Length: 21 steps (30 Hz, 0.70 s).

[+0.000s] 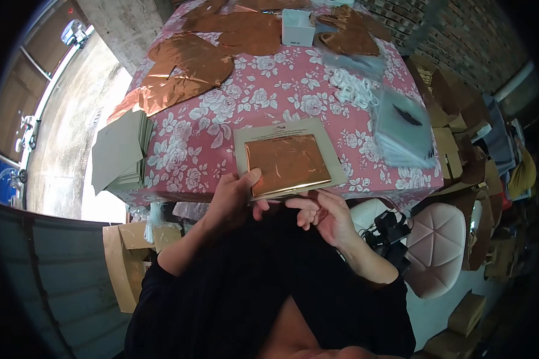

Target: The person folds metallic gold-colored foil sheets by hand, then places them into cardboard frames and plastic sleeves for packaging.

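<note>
A folded sheet of shiny copper-coloured foil (288, 164) lies on a beige card (326, 141) with print along its top. My left hand (232, 194) grips the card's lower left corner, thumb pressed on the foil and fingers underneath. Along the lower right edge of the card is my right hand (326, 216), palm turned up, fingers loosely bent and apart, its fingertips right at the edge. The card is tilted over the front edge of the flowered tablecloth (191, 149).
A stack of grey-beige cards (118, 152) stands at the left corner. Large copper foil pieces (188, 69) cover the back left. A white box (297, 29), white cords (352, 88) and clear plastic bags (404, 134) lie farther off. To the right stands a cushioned stool (435, 251).
</note>
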### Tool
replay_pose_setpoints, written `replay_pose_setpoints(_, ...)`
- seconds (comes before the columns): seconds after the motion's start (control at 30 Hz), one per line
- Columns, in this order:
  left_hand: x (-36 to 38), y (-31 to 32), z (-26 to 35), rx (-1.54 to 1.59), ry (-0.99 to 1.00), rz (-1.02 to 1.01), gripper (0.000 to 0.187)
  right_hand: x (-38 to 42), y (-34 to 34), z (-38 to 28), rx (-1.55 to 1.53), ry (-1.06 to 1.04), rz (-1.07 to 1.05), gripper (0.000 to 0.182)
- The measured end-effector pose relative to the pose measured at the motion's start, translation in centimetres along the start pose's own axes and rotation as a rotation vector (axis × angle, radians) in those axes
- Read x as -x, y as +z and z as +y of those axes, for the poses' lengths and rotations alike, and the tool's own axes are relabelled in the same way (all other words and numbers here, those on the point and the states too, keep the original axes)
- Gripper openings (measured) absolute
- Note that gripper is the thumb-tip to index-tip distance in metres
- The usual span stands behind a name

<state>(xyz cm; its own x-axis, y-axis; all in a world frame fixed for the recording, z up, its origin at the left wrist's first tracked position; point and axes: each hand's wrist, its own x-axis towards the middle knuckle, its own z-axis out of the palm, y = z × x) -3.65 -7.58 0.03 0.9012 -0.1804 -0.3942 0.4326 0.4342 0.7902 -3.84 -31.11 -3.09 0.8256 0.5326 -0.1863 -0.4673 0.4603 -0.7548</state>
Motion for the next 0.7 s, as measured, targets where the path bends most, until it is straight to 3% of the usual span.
replay_pose_setpoints(0.07, 0.1, 0.5, -0.2, -0.042, -0.001, 0.027, 0.034, -0.3, 0.6, 0.1, -0.027, -0.031, 0.043, 0.036)
replay_pose_setpoints(0.2, 0.0, 0.5, -1.1, -0.032, 0.007, -0.002, 0.034, -0.8, 0.1, 1.3, -0.033, -0.070, 0.094, 0.029)
replay_pose_setpoints(0.5, 0.1, 0.1, -1.5, -0.135, -0.038, 0.037, 0.039, -1.1, 1.2, 1.9, 0.021, -0.104, 0.288, 0.024)
replay_pose_setpoints(0.7, 1.5, -0.4, -0.8, 0.094, -0.022, 0.019, 0.053, -1.0, 1.6, 1.9, 0.015, -0.094, 0.372, 0.025)
